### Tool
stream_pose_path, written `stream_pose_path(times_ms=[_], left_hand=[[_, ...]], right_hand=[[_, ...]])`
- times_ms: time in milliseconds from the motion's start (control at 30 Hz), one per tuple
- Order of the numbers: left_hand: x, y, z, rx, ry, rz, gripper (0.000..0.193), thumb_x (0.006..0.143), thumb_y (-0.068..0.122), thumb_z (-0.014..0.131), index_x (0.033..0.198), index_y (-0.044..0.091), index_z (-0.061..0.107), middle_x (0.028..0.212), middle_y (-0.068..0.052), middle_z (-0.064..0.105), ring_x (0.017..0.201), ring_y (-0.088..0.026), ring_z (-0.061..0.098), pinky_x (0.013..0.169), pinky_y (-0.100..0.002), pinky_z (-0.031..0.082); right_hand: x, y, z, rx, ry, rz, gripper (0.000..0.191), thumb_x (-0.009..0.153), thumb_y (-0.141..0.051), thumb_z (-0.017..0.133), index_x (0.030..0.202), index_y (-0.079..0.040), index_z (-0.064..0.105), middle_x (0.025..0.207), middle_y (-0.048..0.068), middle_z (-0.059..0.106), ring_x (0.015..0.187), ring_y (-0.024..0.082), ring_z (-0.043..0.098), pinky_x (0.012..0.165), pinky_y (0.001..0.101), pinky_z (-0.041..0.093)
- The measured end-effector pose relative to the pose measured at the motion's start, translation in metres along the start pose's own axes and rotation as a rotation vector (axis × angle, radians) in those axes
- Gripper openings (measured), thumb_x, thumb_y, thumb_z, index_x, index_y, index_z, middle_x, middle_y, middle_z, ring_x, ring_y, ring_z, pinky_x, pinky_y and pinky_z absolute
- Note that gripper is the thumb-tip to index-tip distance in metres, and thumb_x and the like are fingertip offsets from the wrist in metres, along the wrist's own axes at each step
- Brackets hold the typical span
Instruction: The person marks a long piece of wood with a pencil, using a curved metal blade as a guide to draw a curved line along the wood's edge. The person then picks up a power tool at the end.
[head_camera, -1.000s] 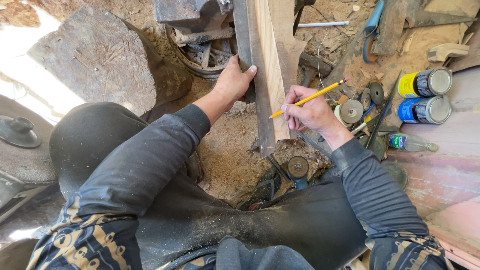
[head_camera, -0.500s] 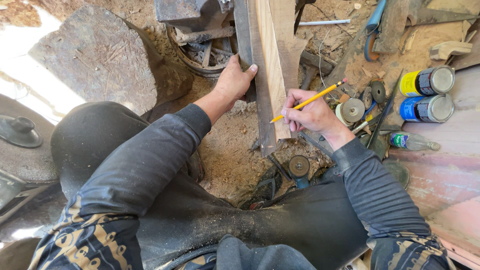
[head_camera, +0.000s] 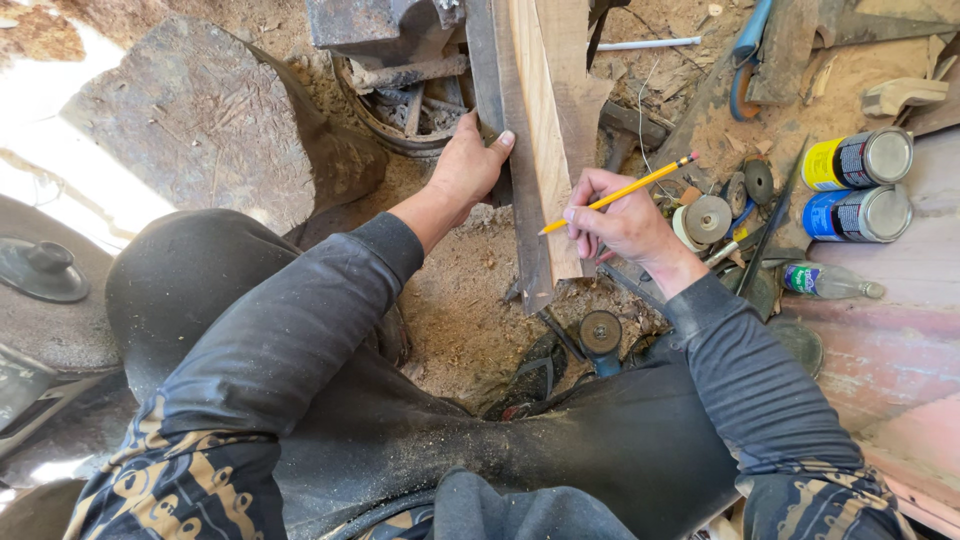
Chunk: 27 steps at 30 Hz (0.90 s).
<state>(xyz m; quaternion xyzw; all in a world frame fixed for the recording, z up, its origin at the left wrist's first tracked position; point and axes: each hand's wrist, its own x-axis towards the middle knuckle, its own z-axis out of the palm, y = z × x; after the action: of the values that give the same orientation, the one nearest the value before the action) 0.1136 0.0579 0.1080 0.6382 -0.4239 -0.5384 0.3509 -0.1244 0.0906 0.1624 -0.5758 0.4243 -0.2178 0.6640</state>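
Note:
A long pale wooden plank (head_camera: 545, 110) runs up the middle, its near end resting over sawdust-covered ground. My left hand (head_camera: 468, 165) grips the plank's dark left edge, thumb on top. My right hand (head_camera: 618, 218) holds a yellow pencil (head_camera: 620, 193) with its tip touching the plank's face near the lower end. Both arms wear dark sleeves, and my dark-trousered knees fill the lower part of the view.
Two lying spray cans, yellow (head_camera: 860, 158) and blue (head_camera: 858, 213), and a small plastic bottle (head_camera: 830, 281) sit at the right. Grinding discs (head_camera: 706, 218) and an angle grinder (head_camera: 600, 335) lie beside the plank. A large flat stone (head_camera: 200, 120) lies at the left, a metal vice (head_camera: 385, 30) above.
My right hand with the pencil has shifted slightly up along the plank; my left hand keeps its grip on the plank's edge.

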Motion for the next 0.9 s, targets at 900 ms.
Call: stream_pose_path(times_ms=[900], left_hand=[[-0.022, 0.038, -0.006, 0.398, 0.322, 0.507, 0.067, 0.101, 0.027, 0.072, 0.147, -0.007, 0.038, 0.12, -0.031, 0.058, 0.108, -0.041, 0.063, 0.087, -0.048, 0.056]], right_hand=[[0.002, -0.027, -0.01, 0.332, 0.166, -0.293, 0.013, 0.107, -0.008, 0.064, 0.114, -0.002, 0.055, 0.097, 0.013, 0.067, 0.073, 0.02, 0.069, 0.062, 0.0335, 0.06]])
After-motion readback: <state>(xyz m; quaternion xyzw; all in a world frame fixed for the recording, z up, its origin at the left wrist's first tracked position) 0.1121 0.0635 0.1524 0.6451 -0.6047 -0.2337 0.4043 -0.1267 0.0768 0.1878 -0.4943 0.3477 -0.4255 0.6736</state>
